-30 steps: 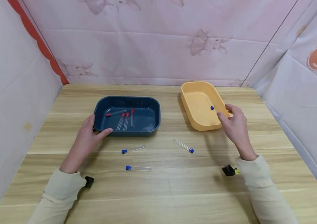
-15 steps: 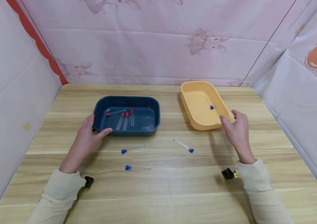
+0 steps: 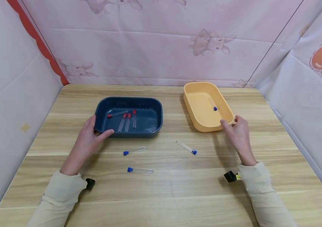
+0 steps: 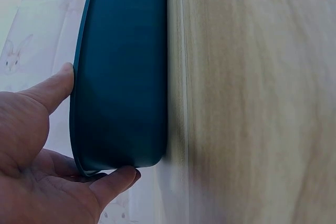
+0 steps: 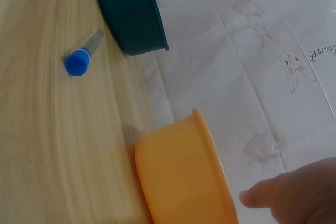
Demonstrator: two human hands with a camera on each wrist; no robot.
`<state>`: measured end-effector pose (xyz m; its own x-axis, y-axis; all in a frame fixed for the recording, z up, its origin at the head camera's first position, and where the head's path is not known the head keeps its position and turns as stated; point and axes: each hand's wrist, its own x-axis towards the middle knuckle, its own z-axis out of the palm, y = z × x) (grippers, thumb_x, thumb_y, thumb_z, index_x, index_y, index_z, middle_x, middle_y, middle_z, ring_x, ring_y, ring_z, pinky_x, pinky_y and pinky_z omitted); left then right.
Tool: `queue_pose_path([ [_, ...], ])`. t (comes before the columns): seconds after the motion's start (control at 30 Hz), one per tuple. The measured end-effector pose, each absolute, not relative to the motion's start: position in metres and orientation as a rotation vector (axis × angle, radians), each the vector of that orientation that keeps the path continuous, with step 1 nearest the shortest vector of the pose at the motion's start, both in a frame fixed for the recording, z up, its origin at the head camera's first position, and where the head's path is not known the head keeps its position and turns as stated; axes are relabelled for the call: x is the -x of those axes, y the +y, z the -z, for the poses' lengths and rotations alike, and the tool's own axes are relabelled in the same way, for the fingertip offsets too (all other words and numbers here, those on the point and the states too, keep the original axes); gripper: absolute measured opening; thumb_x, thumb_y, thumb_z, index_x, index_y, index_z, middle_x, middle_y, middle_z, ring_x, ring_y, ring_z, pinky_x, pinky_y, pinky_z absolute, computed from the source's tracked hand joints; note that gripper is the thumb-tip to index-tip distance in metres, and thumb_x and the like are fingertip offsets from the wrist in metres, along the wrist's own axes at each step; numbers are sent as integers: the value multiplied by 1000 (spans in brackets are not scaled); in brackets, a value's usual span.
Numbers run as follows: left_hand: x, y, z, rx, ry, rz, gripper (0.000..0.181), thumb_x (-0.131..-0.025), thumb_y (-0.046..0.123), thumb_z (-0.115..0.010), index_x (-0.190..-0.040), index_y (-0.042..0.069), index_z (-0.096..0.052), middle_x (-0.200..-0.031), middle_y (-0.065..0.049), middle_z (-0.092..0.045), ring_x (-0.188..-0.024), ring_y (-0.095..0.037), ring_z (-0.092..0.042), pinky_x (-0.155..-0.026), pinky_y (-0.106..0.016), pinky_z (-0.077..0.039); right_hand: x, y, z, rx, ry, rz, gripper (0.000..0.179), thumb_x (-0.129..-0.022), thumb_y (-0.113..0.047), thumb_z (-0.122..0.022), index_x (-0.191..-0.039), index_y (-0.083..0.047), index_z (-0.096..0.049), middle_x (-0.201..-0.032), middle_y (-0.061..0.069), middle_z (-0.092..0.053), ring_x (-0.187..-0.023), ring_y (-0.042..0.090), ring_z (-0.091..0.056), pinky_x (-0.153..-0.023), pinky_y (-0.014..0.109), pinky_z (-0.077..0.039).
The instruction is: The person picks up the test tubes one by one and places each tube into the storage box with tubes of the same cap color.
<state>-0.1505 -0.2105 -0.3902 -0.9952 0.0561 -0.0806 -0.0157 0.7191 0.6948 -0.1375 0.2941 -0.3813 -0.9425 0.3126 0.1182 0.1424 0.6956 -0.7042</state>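
My left hand (image 3: 86, 138) holds the front left corner of a dark blue plastic tray (image 3: 149, 134); in the left wrist view its thumb touches the rim and a fingertip (image 4: 118, 182) meets the end wall. Inside lie several clear tubes with red caps (image 3: 127, 116). At the near right corner of a yellow tray (image 3: 203, 121) is my right hand (image 3: 238, 137), thumb and fingers spread about the corner. The right wrist view shows a small gap between that thumb (image 5: 260, 193) and the rim; its other fingers are hidden there. One blue-capped tube (image 3: 215, 108) lies in the yellow tray.
Three blue-capped tubes lie loose on the wooden table (image 3: 172, 201): an upper left tube (image 3: 135, 151), a lower left tube (image 3: 141, 170) and a right tube (image 3: 186, 147). Printed cloth walls (image 3: 149, 56) stand behind and at both sides.
My right hand first drew back right from over the yellow tray, then came slightly left and lower to its near corner. The left hand and the tubes stayed put.
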Motion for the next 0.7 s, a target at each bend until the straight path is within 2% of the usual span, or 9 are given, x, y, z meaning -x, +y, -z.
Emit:
queue_pose_path([
  [0.1,151,-211,391,-32,2821,-1148,100,-102,44,-65,-163,-4,-2,-167,-32,-10,-149,-53,-21,-112,-67,-31,139,295,384,329,-2684,-1055,45,-99,-31,-66,-114,12,-61,-101,26,-66,-78,25,-63,-55,20,-47],
  [0.2,151,-211,391,-31,2820,-1151,100,-102,44,-65,-163,-4,-2,-167,-32,-9,-149,-53,-21,-112,-67,-31,139,294,386,331,-2691,-1062,46,-100,-31,-65,-116,11,-60,-102,26,-67,-84,27,-65,-57,15,-46],
  [0.37,151,-211,391,-36,2822,-1153,100,-102,44,-66,-163,-5,-2,-167,-32,-10,-149,-53,-21,-112,-67,-31,138,292,384,389,-2737,-1087,57,-102,-36,-62,-131,12,-54,-115,29,-63,-99,37,-65,-67,21,-48],
  [0.47,151,-211,391,-41,2819,-1159,101,-101,44,-66,-163,-5,-2,-167,-32,-10,-149,-53,-22,-112,-67,-32,139,292,382,407,-2763,-1086,59,-102,-36,-60,-135,12,-51,-116,28,-61,-97,36,-64,-66,23,-49],
  [0.7,151,-211,391,-43,2811,-1173,101,-101,44,-66,-163,-4,-2,-167,-32,-10,-149,-53,-22,-111,-67,-33,141,298,380,381,-2784,-1091,53,-100,-26,-58,-134,14,-49,-112,27,-61,-89,31,-61,-59,20,-46],
])
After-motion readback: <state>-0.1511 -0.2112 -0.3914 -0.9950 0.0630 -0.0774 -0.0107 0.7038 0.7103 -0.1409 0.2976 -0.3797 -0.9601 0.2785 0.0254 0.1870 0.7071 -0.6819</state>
